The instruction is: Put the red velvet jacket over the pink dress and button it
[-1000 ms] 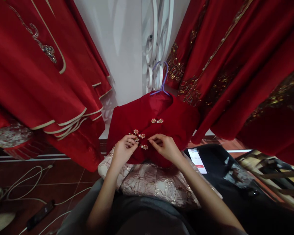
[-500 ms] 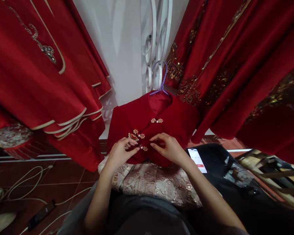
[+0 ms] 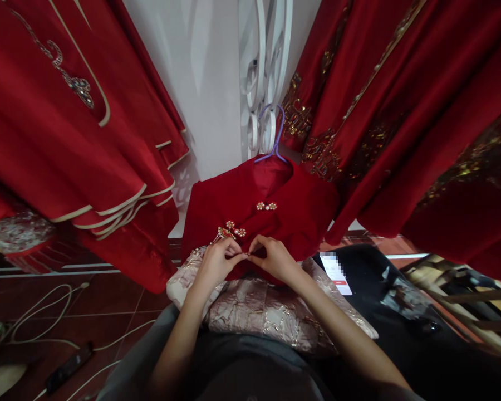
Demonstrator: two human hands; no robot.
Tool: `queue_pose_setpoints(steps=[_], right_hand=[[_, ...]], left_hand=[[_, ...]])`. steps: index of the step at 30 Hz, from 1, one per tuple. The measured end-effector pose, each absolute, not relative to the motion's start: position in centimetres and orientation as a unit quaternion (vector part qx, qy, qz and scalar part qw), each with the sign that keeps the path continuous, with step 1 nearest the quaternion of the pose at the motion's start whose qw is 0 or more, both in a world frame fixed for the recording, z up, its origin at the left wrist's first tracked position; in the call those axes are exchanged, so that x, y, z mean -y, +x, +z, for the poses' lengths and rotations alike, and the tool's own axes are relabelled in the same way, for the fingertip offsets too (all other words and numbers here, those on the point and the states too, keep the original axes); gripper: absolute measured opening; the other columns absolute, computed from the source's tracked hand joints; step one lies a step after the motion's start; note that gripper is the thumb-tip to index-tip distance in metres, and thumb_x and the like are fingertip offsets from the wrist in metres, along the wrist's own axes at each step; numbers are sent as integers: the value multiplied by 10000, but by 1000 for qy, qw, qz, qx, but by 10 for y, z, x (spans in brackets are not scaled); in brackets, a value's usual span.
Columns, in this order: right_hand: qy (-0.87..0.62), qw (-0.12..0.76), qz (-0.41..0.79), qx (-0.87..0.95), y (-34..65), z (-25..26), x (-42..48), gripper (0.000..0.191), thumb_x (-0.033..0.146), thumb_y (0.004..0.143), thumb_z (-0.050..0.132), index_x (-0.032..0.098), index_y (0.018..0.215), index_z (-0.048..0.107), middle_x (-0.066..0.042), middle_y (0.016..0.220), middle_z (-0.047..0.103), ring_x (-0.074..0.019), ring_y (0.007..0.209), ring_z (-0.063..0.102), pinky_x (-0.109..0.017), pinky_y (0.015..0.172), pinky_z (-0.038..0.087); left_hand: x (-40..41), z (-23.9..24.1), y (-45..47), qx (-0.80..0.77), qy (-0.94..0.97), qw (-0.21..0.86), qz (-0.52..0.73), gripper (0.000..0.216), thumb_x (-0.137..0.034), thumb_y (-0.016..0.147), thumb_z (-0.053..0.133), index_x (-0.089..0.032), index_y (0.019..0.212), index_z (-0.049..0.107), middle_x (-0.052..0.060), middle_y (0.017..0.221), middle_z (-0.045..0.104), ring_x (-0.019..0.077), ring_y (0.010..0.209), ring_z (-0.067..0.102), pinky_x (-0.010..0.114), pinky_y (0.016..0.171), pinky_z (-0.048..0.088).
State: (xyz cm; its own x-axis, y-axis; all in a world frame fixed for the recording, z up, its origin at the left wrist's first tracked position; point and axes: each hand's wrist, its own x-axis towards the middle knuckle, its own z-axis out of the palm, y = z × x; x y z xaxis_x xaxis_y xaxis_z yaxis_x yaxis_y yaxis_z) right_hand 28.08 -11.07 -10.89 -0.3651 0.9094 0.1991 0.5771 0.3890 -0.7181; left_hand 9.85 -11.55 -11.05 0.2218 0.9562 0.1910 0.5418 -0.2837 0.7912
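Note:
A short red jacket (image 3: 300,214) hangs on a purple hanger (image 3: 275,146) in front of me, over a pale brocade skirt (image 3: 267,309). Pearl clasps run down its front: one near the collar (image 3: 266,206), a second with a red ornament (image 3: 229,230) lower left. My left hand (image 3: 216,263) and my right hand (image 3: 273,259) meet fingertip to fingertip at the lowest pearl clasp (image 3: 247,255), both pinched on it. The clasp is mostly hidden by my fingers.
Red embroidered gowns hang at the left (image 3: 67,139) and right (image 3: 401,122). A white scrolled metal rack (image 3: 263,72) stands behind. A phone (image 3: 336,273) lies on a black surface at the right. White cables (image 3: 45,306) and a dark remote (image 3: 69,366) lie on the floor.
My hands, apart half a second ago beside the lowest clasp, have come together and pinched on it.

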Motion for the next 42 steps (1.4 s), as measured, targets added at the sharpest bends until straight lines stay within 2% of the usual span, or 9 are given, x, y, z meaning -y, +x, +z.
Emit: queue_pose_setpoints(steps=[8, 11, 14, 18, 24, 29, 34, 39, 42], right_hand=[[-459, 310, 336, 762, 283, -99, 114, 82, 116, 758, 626, 185, 802, 618, -14, 798, 696, -142, 744, 648, -259, 713, 484], [-425, 278, 376, 775, 296, -89, 115, 45, 146, 758, 637, 186, 775, 625, -13, 779, 696, -139, 729, 648, -256, 699, 492], [-405, 252, 397, 784, 304, -80, 118, 42, 150, 759, 637, 187, 778, 637, -12, 786, 704, -139, 731, 650, -259, 703, 497], [-396, 248, 402, 787, 306, -75, 120, 64, 126, 761, 621, 185, 778, 639, -13, 788, 705, -140, 734, 649, -261, 707, 497], [-385, 246, 409, 790, 307, -75, 119, 90, 113, 756, 611, 194, 784, 640, -6, 800, 709, -139, 742, 654, -261, 708, 500], [-382, 244, 406, 794, 309, -76, 118, 99, 110, 754, 605, 198, 784, 637, -3, 798, 706, -140, 743, 651, -267, 710, 502], [-387, 242, 402, 794, 308, -75, 119, 93, 111, 755, 602, 194, 780, 633, -6, 793, 705, -139, 733, 649, -263, 702, 498], [-375, 217, 413, 801, 312, -72, 120, 103, 106, 745, 607, 200, 778, 633, -2, 789, 709, -139, 722, 652, -260, 694, 495], [-364, 187, 427, 807, 318, -70, 122, 101, 114, 745, 609, 202, 785, 636, 1, 778, 713, -138, 689, 649, -255, 660, 491]], left_hand=[[115, -110, 101, -527, 711, 270, 380, 133, -338, 842, 610, -208, 818, 627, 3, 757, 681, 147, 712, 653, 240, 696, 507], [109, -106, 99, -524, 722, 165, 420, 197, -348, 906, 522, -216, 1003, 632, 32, 867, 635, 154, 793, 613, 270, 771, 500], [101, -98, 93, -508, 778, 21, 370, 268, -309, 922, 495, -247, 1149, 623, 68, 962, 550, 202, 914, 534, 338, 836, 478], [90, -89, 83, -475, 833, -75, 275, 229, -278, 918, 501, -228, 1070, 666, 81, 947, 498, 223, 916, 474, 351, 793, 474], [77, -83, 80, -407, 864, -38, 295, 138, -233, 891, 546, -200, 971, 653, 85, 1107, 570, 230, 1060, 496, 435, 943, 448], [71, -79, 80, -359, 887, -19, 288, 189, -215, 924, 480, -225, 1006, 650, 20, 936, 672, 186, 1018, 564, 567, 1142, 216], [66, -71, 85, -358, 891, -33, 277, 236, -246, 929, 469, -244, 1046, 673, 16, 853, 663, 183, 899, 576, 557, 1154, 187], [56, -63, 119, -358, 881, -80, 298, 290, -303, 934, 467, -213, 1165, 617, 63, 1037, 613, 206, 1000, 542, 524, 1137, 221], [46, -61, 140, -361, 877, -134, 287, 277, -304, 940, 456, -198, 1140, 616, 81, 1057, 581, 221, 1015, 520, 550, 1127, 189]])
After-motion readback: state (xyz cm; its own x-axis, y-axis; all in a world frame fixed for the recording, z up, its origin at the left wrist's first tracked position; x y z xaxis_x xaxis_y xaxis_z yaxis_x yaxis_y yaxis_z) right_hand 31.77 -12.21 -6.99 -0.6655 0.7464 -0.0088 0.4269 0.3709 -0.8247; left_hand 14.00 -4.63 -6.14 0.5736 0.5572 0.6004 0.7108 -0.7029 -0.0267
